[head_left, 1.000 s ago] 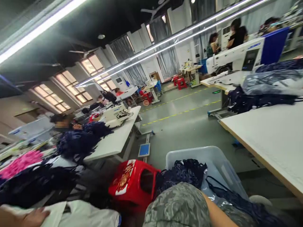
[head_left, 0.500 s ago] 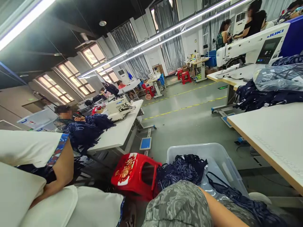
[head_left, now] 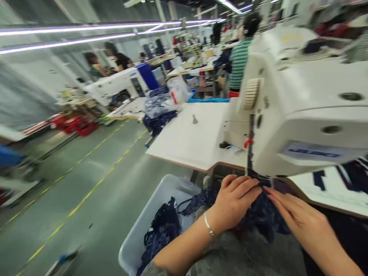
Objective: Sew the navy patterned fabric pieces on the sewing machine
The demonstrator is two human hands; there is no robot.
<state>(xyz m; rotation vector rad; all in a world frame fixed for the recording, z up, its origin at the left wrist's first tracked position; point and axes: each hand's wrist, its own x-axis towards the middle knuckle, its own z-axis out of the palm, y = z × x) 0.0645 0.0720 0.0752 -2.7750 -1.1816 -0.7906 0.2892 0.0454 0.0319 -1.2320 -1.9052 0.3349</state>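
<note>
The navy fabric (head_left: 266,214) is bunched between the two hands at the counter's near edge, right below the sewing machine's needle area, and hangs down over the person's lap. The left hand (head_left: 237,201) holds it from the left, palm down, knuckles raised, fingers close together and pointing right toward the needle area; its forearm rises from the bottom edge of the view, with a light bracelet (head_left: 209,224) round the wrist. The right hand (head_left: 301,214) comes in from the lower right and holds the cloth too, fingers narrow and nearly straight, pointing up and left. The fingertips of both hands nearly meet; neither thumb can be made out clearly.

Over them stands the white sewing machine (head_left: 310,99). Its nameplate (head_left: 313,150) carries blue capitals, blurred, that look like "JUKI"; faint yellow writing (head_left: 291,38) on its top is unreadable. A small grey cone (head_left: 194,119) stands on the white counter (head_left: 189,134), toward its far edge. Dark strips (head_left: 350,176) lie on the right part of the counter.

Below the counter's near left edge, a translucent bin (head_left: 129,245) holds more navy garments (head_left: 161,230). Beyond the far edge sits a person in a green striped top (head_left: 240,57).
</note>
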